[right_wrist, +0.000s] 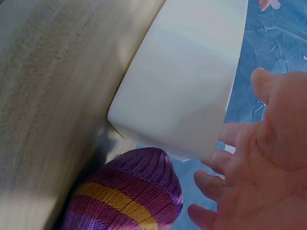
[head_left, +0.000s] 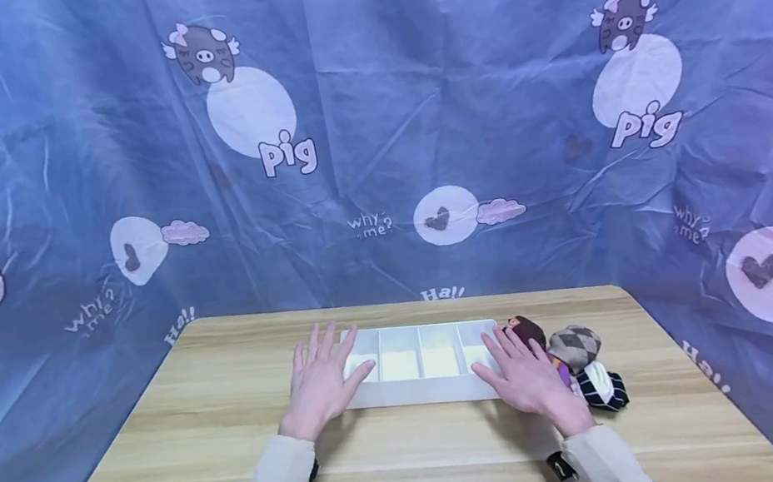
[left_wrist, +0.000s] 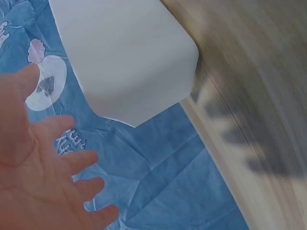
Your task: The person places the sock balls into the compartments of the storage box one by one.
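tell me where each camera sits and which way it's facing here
Head: worn on the head, looking forward and down at the white divided tray on the table; both forearms, left hand and right hand show.
Left wrist: at the left hand, facing the tray's end; open palm shows.
Right wrist: at the right hand, facing the tray's other end and a purple striped sock ball; open palm shows.
All views share the tray.

The right hand covers part of the purple striped sock ball, which the right wrist view crops at its bottom edge. The tabletop smears with blur in the left wrist view.
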A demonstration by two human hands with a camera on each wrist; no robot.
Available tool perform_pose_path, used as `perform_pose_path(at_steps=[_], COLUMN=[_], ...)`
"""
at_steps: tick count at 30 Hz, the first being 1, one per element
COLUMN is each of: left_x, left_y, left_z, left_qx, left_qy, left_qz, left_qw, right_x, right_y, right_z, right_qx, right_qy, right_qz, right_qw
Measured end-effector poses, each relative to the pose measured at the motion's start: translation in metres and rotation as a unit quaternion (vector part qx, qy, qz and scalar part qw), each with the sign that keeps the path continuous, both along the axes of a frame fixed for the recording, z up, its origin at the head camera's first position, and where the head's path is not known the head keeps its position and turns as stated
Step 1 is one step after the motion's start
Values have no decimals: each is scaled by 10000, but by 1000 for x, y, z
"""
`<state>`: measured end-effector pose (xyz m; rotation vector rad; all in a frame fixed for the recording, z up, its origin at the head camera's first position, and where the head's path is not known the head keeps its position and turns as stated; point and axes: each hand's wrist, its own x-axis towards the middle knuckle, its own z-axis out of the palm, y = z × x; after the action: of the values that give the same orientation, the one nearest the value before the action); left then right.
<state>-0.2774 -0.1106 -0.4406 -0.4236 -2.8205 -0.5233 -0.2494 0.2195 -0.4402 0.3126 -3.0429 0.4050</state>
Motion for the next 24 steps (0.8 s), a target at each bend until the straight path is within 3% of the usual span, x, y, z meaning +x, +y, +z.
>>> perform_pose_path(at_steps=[16,24], left_x=[2,-2], left_y=[0,-3], left_z=[-6,-10], left_qx=[27,663], left_qy=[443,451], left_qz=[-329,-350], left_qw=[9985,9962], right_x=[7,6], right_y=[1,4], right_z=[-1,-5], right_qx=[-382,-1146], right_qy=[-14,422], right_qz=[10,192], right_qw=[9993,9923])
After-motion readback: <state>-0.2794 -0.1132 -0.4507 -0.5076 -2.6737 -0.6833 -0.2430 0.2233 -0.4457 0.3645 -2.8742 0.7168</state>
